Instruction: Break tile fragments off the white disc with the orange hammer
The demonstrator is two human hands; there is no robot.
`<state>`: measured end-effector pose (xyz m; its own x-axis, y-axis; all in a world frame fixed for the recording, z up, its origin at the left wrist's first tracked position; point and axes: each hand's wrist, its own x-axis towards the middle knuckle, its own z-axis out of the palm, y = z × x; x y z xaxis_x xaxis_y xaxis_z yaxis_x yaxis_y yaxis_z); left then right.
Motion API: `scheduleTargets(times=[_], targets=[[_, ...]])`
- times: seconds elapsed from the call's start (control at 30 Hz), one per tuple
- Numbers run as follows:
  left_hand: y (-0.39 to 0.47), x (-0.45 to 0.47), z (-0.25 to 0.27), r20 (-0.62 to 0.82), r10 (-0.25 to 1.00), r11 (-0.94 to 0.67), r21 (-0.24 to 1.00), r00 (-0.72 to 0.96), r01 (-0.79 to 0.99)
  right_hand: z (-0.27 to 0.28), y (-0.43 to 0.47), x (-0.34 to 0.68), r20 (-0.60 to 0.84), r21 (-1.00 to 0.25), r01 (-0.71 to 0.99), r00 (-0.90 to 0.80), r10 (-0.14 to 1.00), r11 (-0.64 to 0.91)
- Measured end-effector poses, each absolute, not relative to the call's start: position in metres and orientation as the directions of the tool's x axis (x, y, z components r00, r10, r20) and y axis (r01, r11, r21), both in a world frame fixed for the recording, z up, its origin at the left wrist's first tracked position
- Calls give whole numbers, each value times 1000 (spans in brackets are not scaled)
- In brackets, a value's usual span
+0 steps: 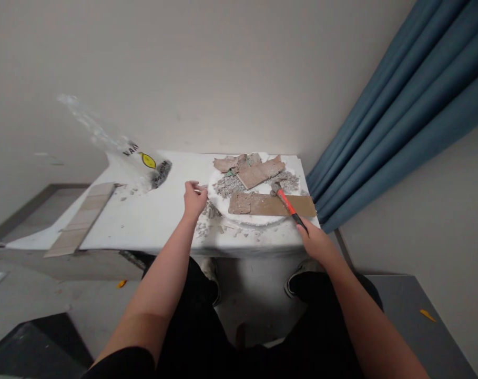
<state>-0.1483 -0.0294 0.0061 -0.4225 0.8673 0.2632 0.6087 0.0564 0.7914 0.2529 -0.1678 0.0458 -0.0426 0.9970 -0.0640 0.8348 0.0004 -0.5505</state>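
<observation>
My right hand is wrapped round the black end of a hammer with a red handle. Its dusty head rests at the upper edge of a long brown tile strip, whose left part is coated in mortar. The strip lies across a white round board strewn with grey crumbs. My left hand is just left of the board, fingers bent together round a small pale thing I cannot make out. Behind the strip lie a broken, mortar-covered tile piece and other rough fragments.
A clear plastic bag with a yellow lemon print stands on the white-covered table. Wood-look strips overlap the table's left edge. Loose rubble lies near the board. A blue curtain hangs at the right.
</observation>
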Motion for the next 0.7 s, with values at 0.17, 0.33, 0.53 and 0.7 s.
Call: scheduleTargets(times=[0.17, 0.33, 0.53, 0.7], targets=[[-39, -162, -13, -180, 976, 176, 303, -125, 936, 44, -170, 253, -50, -587, 809, -53, 997, 14], [-43, -151, -31, -310, 951, 66, 160, -13, 985, 54, -183, 239, -46, -571, 820, -84, 995, 43], [-50, -142, -39, -306, 950, 93, 113, -54, 989, 48, -180, 241, -31, -570, 819, -104, 994, 68], [-49, -138, -43, -290, 954, 105, 99, -73, 990, 39, -165, 256, -73, -617, 786, -15, 997, -34]])
